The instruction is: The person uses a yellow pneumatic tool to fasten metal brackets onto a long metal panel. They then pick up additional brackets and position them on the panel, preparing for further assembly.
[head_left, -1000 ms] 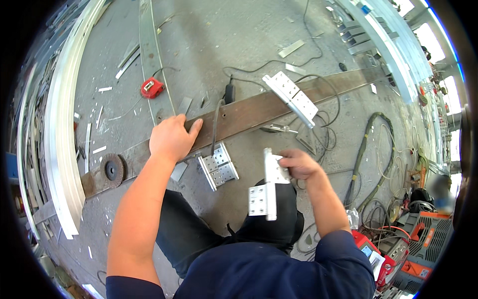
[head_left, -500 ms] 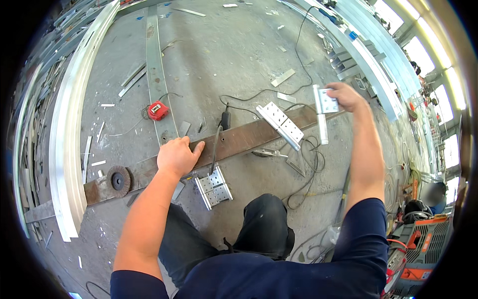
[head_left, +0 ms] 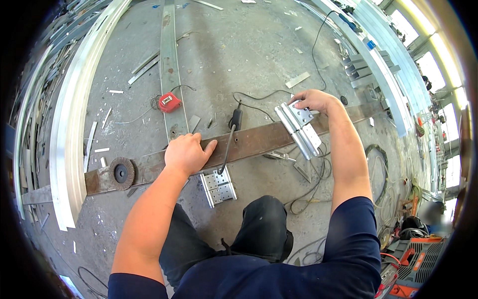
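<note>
My right hand [head_left: 314,101] pinches a silver metal hinge [head_left: 300,115] with drilled leaves. It is held over a second silver hinge, their barrels side by side; I cannot tell whether they touch. That pair is above a long brown steel bar [head_left: 259,138] lying across in front of me. My left hand [head_left: 186,153] presses down on the bar, fingers bent over its far edge and thumb spread along the top. Right of it stands a slim black handle [head_left: 236,119] with a grey curved piece. Nearer my knees sits another drilled hinge [head_left: 219,188] on the floor.
A worn flap disc [head_left: 121,173] lies on the bar's left part. A red tape measure [head_left: 169,102] rests on a flat steel strip [head_left: 170,65]. Pale metal profiles [head_left: 74,119] run along the left. Cables [head_left: 318,187] loop at the right, near an orange-grey machine [head_left: 420,264].
My right hand has carried its hinge left and slightly nearer, from right of the second hinge to over it. My left hand stays on the bar. The view has shifted slightly.
</note>
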### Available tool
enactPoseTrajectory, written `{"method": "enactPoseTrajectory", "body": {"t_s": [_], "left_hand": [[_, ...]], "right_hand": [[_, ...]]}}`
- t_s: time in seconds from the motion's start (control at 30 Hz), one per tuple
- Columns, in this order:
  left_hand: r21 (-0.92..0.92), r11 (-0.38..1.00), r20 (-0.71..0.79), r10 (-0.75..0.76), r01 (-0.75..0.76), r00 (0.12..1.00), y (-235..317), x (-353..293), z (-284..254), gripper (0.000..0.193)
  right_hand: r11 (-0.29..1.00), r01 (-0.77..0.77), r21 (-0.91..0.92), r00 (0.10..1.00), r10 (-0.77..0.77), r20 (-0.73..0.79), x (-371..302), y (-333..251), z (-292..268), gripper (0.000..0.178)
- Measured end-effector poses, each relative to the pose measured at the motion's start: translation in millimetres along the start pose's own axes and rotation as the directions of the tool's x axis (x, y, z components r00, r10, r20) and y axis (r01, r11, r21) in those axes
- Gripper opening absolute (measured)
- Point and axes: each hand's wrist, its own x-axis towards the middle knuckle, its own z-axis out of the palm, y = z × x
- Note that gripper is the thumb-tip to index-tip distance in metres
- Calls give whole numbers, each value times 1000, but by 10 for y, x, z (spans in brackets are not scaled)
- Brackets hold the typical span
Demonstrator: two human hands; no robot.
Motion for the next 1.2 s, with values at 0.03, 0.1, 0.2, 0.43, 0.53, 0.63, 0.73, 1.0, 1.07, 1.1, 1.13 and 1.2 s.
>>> {"method": "enactPoseTrajectory", "body": {"t_s": [0.03, 0.1, 0.2, 0.43, 0.53, 0.63, 0.73, 1.0, 1.07, 1.1, 1.13, 1.2], "left_hand": [[-3, 1000, -5, 1, -1, 1000, 0, 3, 4, 53], [-14, 1000, -16, 7, -7, 1000, 6, 6, 9, 53], [-21, 1000, -5, 4, -5, 1000, 24, 20, 17, 53], [-23, 1000, -4, 4, -4, 1000, -22, 29, 77, 52], [-28, 1000, 9, -3, 3, 1000, -93, 12, 81, 53], [-38, 999, 5, 22, -22, 1000, -47, 39, 71, 53], [-26, 1000, 23, 6, -6, 1000, -23, 44, 55, 54], [-3, 1000, 7, -5, 5, 1000, -90, 87, 193, 52], [12, 1000, -3, 22, -22, 1000, -81, 90, 221, 51], [21, 999, -17, 28, -28, 999, -91, 91, 217, 51], [18, 999, -21, 32, -31, 999, -90, 104, 212, 51], [15, 999, -14, 36, -35, 999, -65, 101, 203, 52]], "right_hand": [[995, 14, -99, 1000, -13, 8, -10, -36, 11, 44], [981, 57, -187, 998, -56, 11, -59, -73, 26, 51], [974, 29, -224, 991, -58, -122, -263, -168, 90, 53], [935, 352, 48, 891, -319, -324, -917, -425, 617, 21], [925, 354, 140, 834, -380, 400, -821, -553, 1420, 37], [962, 259, -88, 843, -181, 507, -189, -139, 2686, 53], [977, -47, -209, 917, 126, 380, 589, 358, 3696, 66], [944, -200, -263, 978, 175, -115, 1100, 531, 4640, 96], [963, -66, -260, 989, 29, -143, 1144, 538, 4539, 94], [952, -49, -302, 997, 29, -71, 1184, 513, 4452, 92], [939, -29, -343, 1000, 31, 2, 1224, 492, 4364, 90], [916, 30, -400, 994, 15, 108, 1288, 540, 4293, 87]]}}
